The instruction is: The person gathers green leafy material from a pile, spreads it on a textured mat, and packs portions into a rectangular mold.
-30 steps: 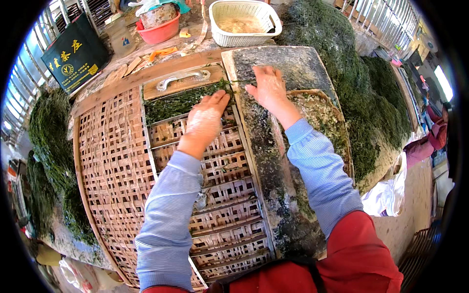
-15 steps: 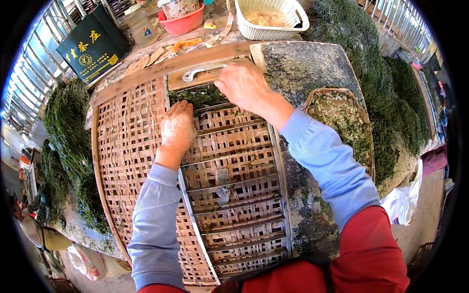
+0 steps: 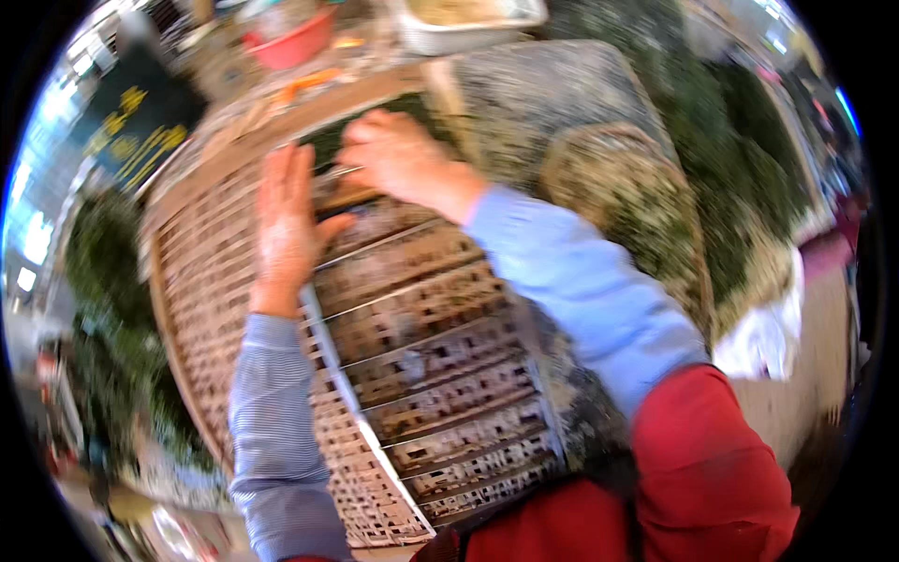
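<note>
A woven bamboo tray (image 3: 211, 281) lies before me, with a metal frame (image 3: 351, 384) divided by crossbars on top of it. Dark green seaweed-like strands (image 3: 328, 140) fill the frame's far slot. My right hand (image 3: 398, 159) is curled over that slot's near side, closed on the metal handle of a small wooden board (image 3: 351, 197); the hand covers most of the board. Beside it, my left hand (image 3: 288, 220) rests at the frame's far left corner, fingers stretched out and thumb apart. Motion blurs the picture.
A dark slab (image 3: 534, 80) to the right bears a shallow basket of green and pale bits (image 3: 618, 192). Green strands are heaped at the right (image 3: 730, 169) and left (image 3: 103, 244). Behind stand a red basin (image 3: 290, 42), a white basket (image 3: 468, 33) and a dark green bag (image 3: 136, 117).
The wooden board has come nearer with my right hand, uncovering the far strip of strands. My left hand has straightened its fingers and shifted. The whole view has swung, moving the scene left and up.
</note>
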`<state>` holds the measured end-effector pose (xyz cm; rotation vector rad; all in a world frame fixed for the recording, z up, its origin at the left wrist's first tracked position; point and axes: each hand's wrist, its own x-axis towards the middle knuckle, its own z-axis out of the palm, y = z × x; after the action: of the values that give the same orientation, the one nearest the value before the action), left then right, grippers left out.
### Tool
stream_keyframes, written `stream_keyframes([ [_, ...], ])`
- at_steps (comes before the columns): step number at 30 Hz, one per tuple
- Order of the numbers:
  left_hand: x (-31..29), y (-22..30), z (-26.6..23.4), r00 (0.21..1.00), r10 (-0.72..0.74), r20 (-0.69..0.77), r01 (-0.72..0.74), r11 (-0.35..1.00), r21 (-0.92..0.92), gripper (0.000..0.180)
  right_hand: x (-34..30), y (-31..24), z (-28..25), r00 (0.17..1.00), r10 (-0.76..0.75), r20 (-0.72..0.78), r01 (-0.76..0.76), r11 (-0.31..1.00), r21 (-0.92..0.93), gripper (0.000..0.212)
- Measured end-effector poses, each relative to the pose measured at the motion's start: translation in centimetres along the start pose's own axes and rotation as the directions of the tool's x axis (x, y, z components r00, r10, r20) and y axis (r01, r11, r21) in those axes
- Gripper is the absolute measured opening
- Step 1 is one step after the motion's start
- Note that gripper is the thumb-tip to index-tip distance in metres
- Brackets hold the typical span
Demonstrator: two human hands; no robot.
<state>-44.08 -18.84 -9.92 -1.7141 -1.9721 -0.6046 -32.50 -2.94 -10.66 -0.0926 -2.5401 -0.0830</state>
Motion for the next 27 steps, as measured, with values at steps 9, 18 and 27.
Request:
stream_keyframes([
  [9,-0.7,-2.1,5.6,0.989,-0.052,0.14,0.008,0.954,0.301,0.074,-0.3,0.8,3.7,0.996,0.092,0.015,-0.093,0.993,0.072,0.044],
  [18,-1.4,-4.4,6.5,0.992,-0.036,0.118,-0.008,0.937,0.35,0.074,-17.8,-0.6,-16.0,0.773,0.583,-0.248,-0.47,0.791,0.392,0.058],
  [27,-3.2,9.4,4.3,0.99,-0.013,-0.137,0.044,0.972,0.232,0.061,-56.9,7.3,-18.5,0.22,0.974,-0.06,-0.96,0.205,-0.191,0.096],
])
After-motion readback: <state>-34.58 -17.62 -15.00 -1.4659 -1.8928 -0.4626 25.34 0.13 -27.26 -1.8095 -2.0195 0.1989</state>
